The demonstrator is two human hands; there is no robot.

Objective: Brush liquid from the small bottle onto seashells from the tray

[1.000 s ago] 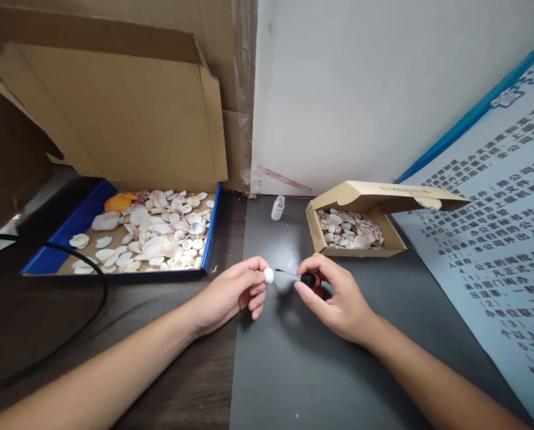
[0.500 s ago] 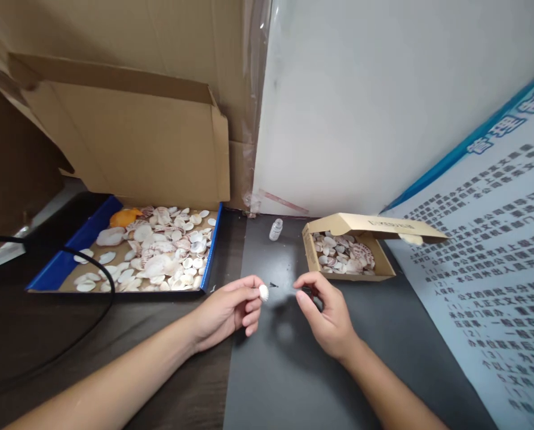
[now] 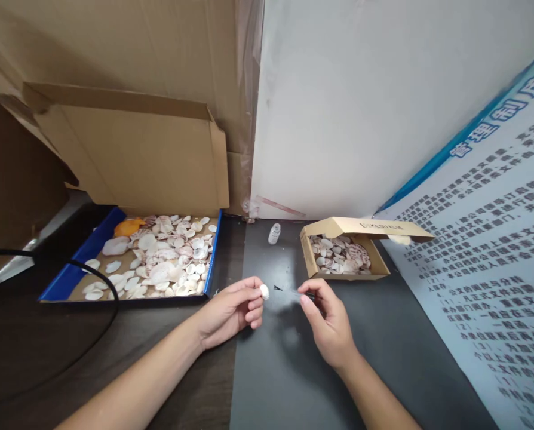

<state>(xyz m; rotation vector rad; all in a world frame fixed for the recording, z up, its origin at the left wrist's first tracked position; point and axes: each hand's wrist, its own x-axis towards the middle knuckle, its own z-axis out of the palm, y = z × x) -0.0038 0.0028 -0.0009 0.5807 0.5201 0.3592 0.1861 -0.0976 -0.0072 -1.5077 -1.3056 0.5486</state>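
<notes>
Between thumb and forefinger, my left hand (image 3: 233,312) pinches a small white shell (image 3: 264,292). My right hand (image 3: 330,322) faces it from the right, thumb and forefinger pressed around a thin, pale, see-through item (image 3: 292,292) that points toward the shell; it is too faint to name. Shell and item are apart. Just right of the shell, a small dark sliver (image 3: 277,288) lies on the dark grey mat (image 3: 271,370). Farther back stands a small clear bottle (image 3: 274,234) with a whitish label.
An open blue-edged box (image 3: 209,263) of shells and an orange piece stands at left. At right, a smaller cardboard box (image 3: 310,257) holds shells under a raised lid. A black cable (image 3: 110,310) curves across the left. A printed poster (image 3: 495,239) borders the right.
The view has shifted slightly. The shell has turned a little in my left hand's fingers. The pale item at my right fingertips now shows more clearly.
</notes>
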